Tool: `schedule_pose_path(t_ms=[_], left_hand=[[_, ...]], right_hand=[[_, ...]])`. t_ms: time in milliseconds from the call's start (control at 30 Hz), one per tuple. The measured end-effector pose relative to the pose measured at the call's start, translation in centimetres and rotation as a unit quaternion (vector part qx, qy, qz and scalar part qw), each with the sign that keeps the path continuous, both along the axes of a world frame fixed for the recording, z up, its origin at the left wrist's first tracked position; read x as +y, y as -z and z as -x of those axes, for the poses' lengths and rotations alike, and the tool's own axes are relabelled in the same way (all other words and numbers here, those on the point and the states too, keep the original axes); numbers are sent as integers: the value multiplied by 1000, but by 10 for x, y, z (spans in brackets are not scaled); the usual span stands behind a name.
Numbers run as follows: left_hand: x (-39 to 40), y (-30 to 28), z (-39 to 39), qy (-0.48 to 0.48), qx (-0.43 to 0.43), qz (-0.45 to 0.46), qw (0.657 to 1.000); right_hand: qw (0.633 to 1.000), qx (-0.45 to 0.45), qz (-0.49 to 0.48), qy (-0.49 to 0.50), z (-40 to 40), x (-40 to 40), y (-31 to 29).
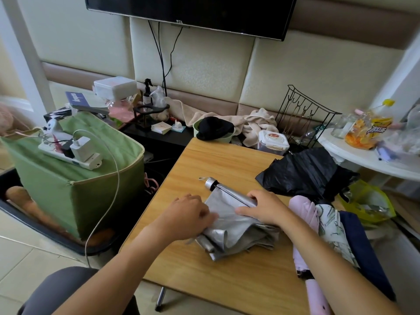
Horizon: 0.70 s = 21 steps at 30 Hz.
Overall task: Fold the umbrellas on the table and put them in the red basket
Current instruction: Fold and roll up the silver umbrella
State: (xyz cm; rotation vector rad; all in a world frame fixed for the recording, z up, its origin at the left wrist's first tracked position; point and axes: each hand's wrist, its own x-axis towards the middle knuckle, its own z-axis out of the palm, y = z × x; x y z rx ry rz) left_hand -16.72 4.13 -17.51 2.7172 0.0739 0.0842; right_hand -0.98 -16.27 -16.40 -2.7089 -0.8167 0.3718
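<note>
Folding underway: left hand (186, 215) pinches silver umbrella (229, 226) fabric; right hand (263, 208) grips its shaft; next, wrapping pleats tight.

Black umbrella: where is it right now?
Head view: the black umbrella lies unfolded at the wooden table's far right edge, beyond the right hand and the pink umbrella.

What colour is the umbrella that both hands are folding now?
Silver-grey; the umbrella shows best in the head view, the only one.
</note>
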Motion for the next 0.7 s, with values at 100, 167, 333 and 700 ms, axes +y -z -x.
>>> schedule_pose_path(t_ms=[100, 167, 333, 700], left_hand=[[2, -4, -3, -26, 10, 45, 999], [4, -3, -6, -16, 19, 30, 999], [-2, 4, -5, -77, 55, 48, 994], [10, -11, -7, -102, 147, 181, 967]], right_hand=[[1000, 1, 5, 10, 1, 6, 2], [1000, 16, 14, 14, 2, 11, -1], [998, 52, 17, 21, 1, 15, -6], [928, 323, -167, 80, 3, -6, -39]])
